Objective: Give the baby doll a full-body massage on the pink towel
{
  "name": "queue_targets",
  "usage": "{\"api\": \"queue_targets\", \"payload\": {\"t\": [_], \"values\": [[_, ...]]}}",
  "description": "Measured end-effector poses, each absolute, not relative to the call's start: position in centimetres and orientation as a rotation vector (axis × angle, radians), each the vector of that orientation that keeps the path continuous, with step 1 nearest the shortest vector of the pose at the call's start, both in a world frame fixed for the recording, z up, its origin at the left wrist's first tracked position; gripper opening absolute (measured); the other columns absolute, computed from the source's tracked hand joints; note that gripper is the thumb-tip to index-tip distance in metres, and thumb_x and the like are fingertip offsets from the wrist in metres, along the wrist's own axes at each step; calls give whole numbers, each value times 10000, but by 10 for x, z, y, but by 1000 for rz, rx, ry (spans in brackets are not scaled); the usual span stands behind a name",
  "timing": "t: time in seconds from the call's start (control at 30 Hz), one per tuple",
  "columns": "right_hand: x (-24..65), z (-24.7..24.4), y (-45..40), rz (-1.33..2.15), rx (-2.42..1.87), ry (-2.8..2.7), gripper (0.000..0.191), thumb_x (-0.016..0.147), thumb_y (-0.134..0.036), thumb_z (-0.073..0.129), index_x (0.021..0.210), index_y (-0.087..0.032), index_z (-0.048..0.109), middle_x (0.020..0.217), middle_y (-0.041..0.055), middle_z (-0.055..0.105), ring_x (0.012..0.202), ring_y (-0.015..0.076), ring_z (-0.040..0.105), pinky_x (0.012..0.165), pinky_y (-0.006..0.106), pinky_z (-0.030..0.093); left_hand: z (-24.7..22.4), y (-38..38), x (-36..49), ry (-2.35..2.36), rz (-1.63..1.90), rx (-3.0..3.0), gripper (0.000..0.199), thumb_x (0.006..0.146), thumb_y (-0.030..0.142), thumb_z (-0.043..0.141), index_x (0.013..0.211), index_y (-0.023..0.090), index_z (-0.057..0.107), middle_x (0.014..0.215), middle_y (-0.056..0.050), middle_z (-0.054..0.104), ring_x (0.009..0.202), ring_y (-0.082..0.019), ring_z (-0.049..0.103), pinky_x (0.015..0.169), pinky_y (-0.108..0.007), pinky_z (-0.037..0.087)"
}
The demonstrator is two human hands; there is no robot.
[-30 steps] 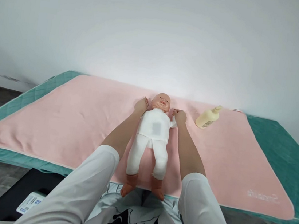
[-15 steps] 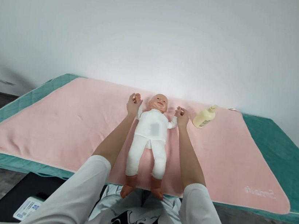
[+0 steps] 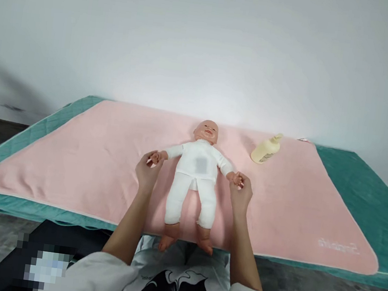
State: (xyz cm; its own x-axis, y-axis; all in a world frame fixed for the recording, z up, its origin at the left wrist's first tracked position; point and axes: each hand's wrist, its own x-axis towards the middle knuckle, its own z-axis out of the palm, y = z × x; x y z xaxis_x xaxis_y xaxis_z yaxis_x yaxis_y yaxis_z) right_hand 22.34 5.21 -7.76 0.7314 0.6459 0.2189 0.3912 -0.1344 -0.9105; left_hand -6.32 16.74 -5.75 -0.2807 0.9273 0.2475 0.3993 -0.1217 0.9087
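Observation:
A baby doll (image 3: 198,160) in a white top and white trousers lies on its back, its feet at the near edge of a pink mat (image 3: 88,160). Its arms slant out and down to both sides. On the left, my left hand (image 3: 148,170) has its fingers closed around one of the doll's hands. My right hand (image 3: 241,190) grips the doll's other hand between thumb and fingers, on the right. The doll's bare feet point toward me.
A pale yellow pump bottle (image 3: 265,149) leans to the right of the doll's head. Under the mat is a green padded cover (image 3: 360,186). A white wall (image 3: 207,47) rises behind. Below at the left, a black surface (image 3: 17,260) carries a blurred pale item.
Both my hands have drawn down toward me and outward, bringing the doll's arms from raised beside its head to stretched out low at its sides. The bottle stays put.

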Motion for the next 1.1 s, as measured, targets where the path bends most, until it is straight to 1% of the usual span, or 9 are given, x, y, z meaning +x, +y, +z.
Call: {"api": "queue_targets", "payload": {"t": [0.1, 0.2, 0.27, 0.4, 0.53, 0.73, 0.83, 0.93, 1.1], "values": [[208, -98, 38, 289, -1816, -824, 311, 799, -326, 575, 1068, -171, 584, 1026, 106, 663, 875, 214, 628, 788, 357, 519, -69, 138, -70, 1797, 1187, 1483, 383, 819, 341, 638, 1184, 225, 646, 1141, -86, 715, 994, -235, 690, 866, -356, 558], [198, -110, 33, 128, -1905, -974, 192, 821, -267, 519, 975, -169, 580, 1006, 128, 621, 944, 251, 579, 849, 402, 488, -71, 125, -70, 1896, 859, 1666, 382, 838, 404, 616, 1198, 284, 657, 1097, -71, 734, 973, -293, 693, 831, -420, 543], [195, -113, 32, 31, -1954, -1055, 158, 823, -231, 501, 942, -166, 583, 1005, 141, 595, 988, 271, 547, 883, 423, 468, -69, 124, -68, 1940, 711, 1793, 411, 840, 430, 609, 1227, 297, 646, 1071, -76, 739, 951, -315, 692, 803, -436, 534], [193, -112, 33, -8, -1987, -1101, 180, 851, -221, 487, 987, -160, 588, 1025, 144, 572, 989, 270, 528, 874, 413, 467, -68, 126, -65, 1970, 660, 1911, 443, 858, 457, 579, 1262, 283, 626, 1066, -95, 732, 956, -320, 685, 779, -421, 527], [193, -111, 32, -8, -2005, -1106, 197, 867, -234, 479, 1016, -159, 584, 1039, 145, 566, 993, 271, 529, 872, 415, 465, -71, 127, -66, 1964, 691, 1896, 430, 860, 464, 582, 1245, 281, 633, 1070, -94, 731, 950, -305, 687, 777, -400, 526], [191, -110, 31, 11, -1966, -1032, 234, 850, -236, 479, 1054, -159, 564, 1075, 148, 566, 994, 266, 554, 867, 421, 479, -72, 126, -69, 1909, 770, 1757, 419, 832, 425, 639, 1225, 279, 641, 1081, -82, 735, 1009, -294, 681, 844, -403, 531], [191, -108, 30, 60, -1902, -992, 283, 841, -241, 483, 1102, -159, 555, 1092, 142, 577, 1014, 259, 573, 898, 422, 479, -76, 128, -71, 1837, 976, 1594, 405, 819, 380, 663, 1206, 264, 643, 1139, -65, 720, 1022, -258, 683, 888, -382, 536], [191, -107, 29, 96, -1848, -928, 368, 839, -277, 507, 1190, -168, 528, 1159, 143, 570, 1065, 257, 577, 928, 421, 476, -81, 133, -71, 1678, 1269, 1400, 454, 767, 276, 712, 1208, 213, 624, 1185, -90, 696, 1047, -226, 679, 912, -349, 547], [191, -106, 31, 110, -1719, -783, 491, 840, -375, 567, 1285, -192, 471, 1259, 146, 524, 1144, 259, 553, 960, 435, 483, -78, 142, -65, 1463, 1545, 1147, 490, 720, 188, 748, 1188, 164, 604, 1125, -143, 697, 1007, -234, 700, 879, -369, 580]]}}
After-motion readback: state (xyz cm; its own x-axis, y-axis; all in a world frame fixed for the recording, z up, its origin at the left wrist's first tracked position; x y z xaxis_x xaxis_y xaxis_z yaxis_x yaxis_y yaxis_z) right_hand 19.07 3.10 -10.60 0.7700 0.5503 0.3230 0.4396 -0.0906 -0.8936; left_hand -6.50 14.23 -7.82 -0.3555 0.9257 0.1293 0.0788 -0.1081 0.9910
